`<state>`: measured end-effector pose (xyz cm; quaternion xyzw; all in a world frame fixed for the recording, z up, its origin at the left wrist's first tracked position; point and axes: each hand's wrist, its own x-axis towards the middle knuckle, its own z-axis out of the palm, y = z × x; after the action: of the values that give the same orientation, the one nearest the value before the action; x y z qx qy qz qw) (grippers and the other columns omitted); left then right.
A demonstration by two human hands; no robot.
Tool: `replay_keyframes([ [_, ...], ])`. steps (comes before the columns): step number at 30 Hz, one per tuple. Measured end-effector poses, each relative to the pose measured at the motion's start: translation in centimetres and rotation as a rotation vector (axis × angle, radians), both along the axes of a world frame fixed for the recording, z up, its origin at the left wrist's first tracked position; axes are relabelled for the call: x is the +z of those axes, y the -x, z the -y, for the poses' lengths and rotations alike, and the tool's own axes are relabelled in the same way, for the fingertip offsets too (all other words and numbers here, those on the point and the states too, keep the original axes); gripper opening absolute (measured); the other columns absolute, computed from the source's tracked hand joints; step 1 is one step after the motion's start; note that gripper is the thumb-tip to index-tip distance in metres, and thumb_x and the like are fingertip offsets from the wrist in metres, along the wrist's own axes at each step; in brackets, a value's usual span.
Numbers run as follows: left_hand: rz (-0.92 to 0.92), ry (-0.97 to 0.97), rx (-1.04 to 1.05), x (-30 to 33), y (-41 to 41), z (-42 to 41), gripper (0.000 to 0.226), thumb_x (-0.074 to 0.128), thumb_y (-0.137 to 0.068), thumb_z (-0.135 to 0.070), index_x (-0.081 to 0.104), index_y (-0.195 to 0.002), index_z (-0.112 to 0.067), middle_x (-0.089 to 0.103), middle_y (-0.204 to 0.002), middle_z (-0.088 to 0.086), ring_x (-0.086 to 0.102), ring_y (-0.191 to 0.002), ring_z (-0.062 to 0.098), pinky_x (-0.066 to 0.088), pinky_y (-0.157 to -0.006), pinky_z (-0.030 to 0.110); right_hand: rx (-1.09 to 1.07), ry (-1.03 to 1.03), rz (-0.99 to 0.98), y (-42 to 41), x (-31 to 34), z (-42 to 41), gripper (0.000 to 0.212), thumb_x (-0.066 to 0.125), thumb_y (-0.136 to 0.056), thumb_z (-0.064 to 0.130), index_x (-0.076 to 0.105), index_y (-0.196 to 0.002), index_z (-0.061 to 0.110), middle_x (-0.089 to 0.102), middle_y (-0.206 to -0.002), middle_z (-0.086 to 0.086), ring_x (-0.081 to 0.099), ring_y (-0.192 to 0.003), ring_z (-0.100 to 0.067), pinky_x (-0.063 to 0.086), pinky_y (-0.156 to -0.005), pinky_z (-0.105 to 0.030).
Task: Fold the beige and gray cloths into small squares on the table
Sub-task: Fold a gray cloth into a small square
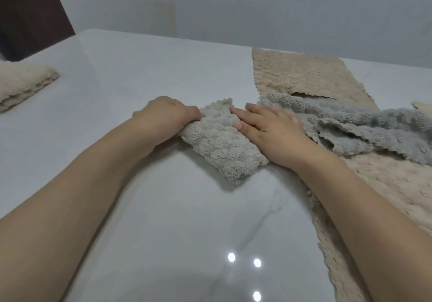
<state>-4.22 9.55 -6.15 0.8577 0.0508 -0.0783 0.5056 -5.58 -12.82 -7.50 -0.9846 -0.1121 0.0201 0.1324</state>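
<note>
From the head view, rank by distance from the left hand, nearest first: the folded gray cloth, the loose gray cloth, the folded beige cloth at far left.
1. Folded gray cloth: left hand grips its left end.
2. Loose gray cloth: right, beyond the right hand.
3. Folded beige cloth: table's far left edge.

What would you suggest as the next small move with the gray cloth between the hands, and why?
Probably fold the folded gray cloth once more, end to end. It lies as a long strip, not yet a square; the left hand grips one long edge and the right hand presses flat on it.
</note>
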Motion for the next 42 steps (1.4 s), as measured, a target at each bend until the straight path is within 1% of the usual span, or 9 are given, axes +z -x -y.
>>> replay_keyframes([
  [6, -0.056, 0.193, -0.036, 0.4, 0.6, 0.7, 0.030, 0.076, -0.078, -0.031, 0.076, -0.093, -0.005, 0.077, -0.090, 0.012, 0.072, -0.083, 0.028, 0.055, -0.087, 0.041, 0.004, 0.023, -0.007, 0.0, 0.0, 0.0, 0.046, 0.019, -0.097, 0.063, 0.016, -0.143, 0.062, 0.015, -0.160, 0.017, 0.008, -0.147, -0.014, 0.005, -0.114, -0.045],
  [10, -0.010, -0.099, 0.096, 0.2, 0.2, 0.2, 0.052, 0.071, -0.061, -0.064, 0.075, -0.081, -0.017, 0.072, -0.096, 0.005, 0.058, -0.103, 0.030, 0.043, -0.100, 0.042, -0.002, 0.002, -0.011, -0.1, 0.1, -0.1, 0.046, 0.021, -0.094, 0.067, 0.018, -0.140, 0.064, 0.016, -0.159, 0.017, 0.009, -0.147, -0.014, 0.005, -0.115, -0.044],
  [13, 0.054, -0.249, 0.215, -0.3, 0.1, 0.5, 0.042, 0.063, -0.070, -0.060, 0.064, -0.067, -0.018, 0.063, -0.101, 0.006, 0.042, -0.107, 0.031, 0.036, -0.084, 0.038, -0.005, -0.006, -0.001, 0.0, 0.0, -0.1, 0.046, 0.021, -0.094, 0.066, 0.019, -0.141, 0.064, 0.017, -0.159, 0.017, 0.009, -0.147, -0.013, 0.005, -0.115, -0.044],
  [20, -0.039, 0.158, -0.085, 0.2, 0.3, -0.6, 0.044, 0.075, -0.058, -0.041, 0.076, -0.087, -0.007, 0.073, -0.096, 0.018, 0.064, -0.080, 0.027, 0.048, -0.078, 0.039, -0.005, -0.014, 0.004, 0.0, -0.1, -0.1, 0.046, 0.021, -0.096, 0.064, 0.020, -0.142, 0.061, 0.017, -0.159, 0.016, 0.010, -0.147, -0.014, 0.005, -0.115, -0.045],
  [23, -0.054, -0.014, 0.046, -0.1, 0.0, -0.5, 0.054, 0.076, -0.051, -0.061, 0.075, -0.089, -0.022, 0.069, -0.106, 0.010, 0.061, -0.103, 0.031, 0.045, -0.097, 0.038, -0.017, -0.023, 0.014, -0.1, -0.1, 0.0, 0.047, 0.023, -0.095, 0.065, 0.022, -0.142, 0.061, 0.020, -0.159, 0.016, 0.012, -0.147, -0.013, 0.007, -0.115, -0.044],
  [28, -0.023, -0.274, 0.151, 0.3, 0.6, 0.8, 0.032, 0.061, -0.083, -0.056, 0.065, -0.089, -0.025, 0.039, -0.114, 0.004, 0.028, -0.105, 0.025, 0.022, -0.084, 0.030, -0.030, -0.033, 0.023, -0.1, -0.1, 0.0, 0.047, 0.025, -0.095, 0.065, 0.024, -0.142, 0.060, 0.022, -0.158, 0.015, 0.015, -0.146, -0.012, 0.009, -0.115, -0.042],
  [34, -0.052, -0.365, 0.165, 0.7, 0.8, 0.8, 0.034, 0.061, -0.084, -0.054, 0.062, -0.087, -0.020, 0.039, -0.110, 0.004, 0.033, -0.109, 0.027, 0.026, -0.085, 0.033, -0.028, -0.026, 0.027, 0.0, -0.1, -0.1, 0.048, 0.024, -0.095, 0.065, 0.023, -0.143, 0.059, 0.021, -0.159, 0.015, 0.014, -0.146, -0.012, 0.009, -0.115, -0.042],
  [38, 0.533, -0.871, 0.167, 1.0, 2.8, -0.4, 0.021, 0.056, -0.077, -0.032, 0.050, -0.092, -0.018, 0.053, -0.105, 0.000, 0.034, -0.110, 0.026, 0.020, -0.092, 0.041, -0.024, -0.020, 0.017, 0.1, -0.2, -0.2, 0.050, 0.022, -0.095, 0.065, 0.021, -0.145, 0.057, 0.019, -0.159, 0.014, 0.012, -0.147, -0.012, 0.008, -0.115, -0.043],
  [42, 0.636, -0.495, -0.132, 3.8, 7.6, 1.7, 0.028, 0.044, -0.071, -0.052, 0.044, -0.085, -0.029, 0.046, -0.090, -0.014, 0.038, -0.092, 0.014, 0.030, -0.078, 0.027, -0.030, -0.029, 0.013, -0.1, -0.1, -0.2, 0.050, 0.023, -0.096, 0.065, 0.021, -0.145, 0.057, 0.019, -0.160, 0.014, 0.012, -0.147, -0.012, 0.007, -0.115, -0.043],
])
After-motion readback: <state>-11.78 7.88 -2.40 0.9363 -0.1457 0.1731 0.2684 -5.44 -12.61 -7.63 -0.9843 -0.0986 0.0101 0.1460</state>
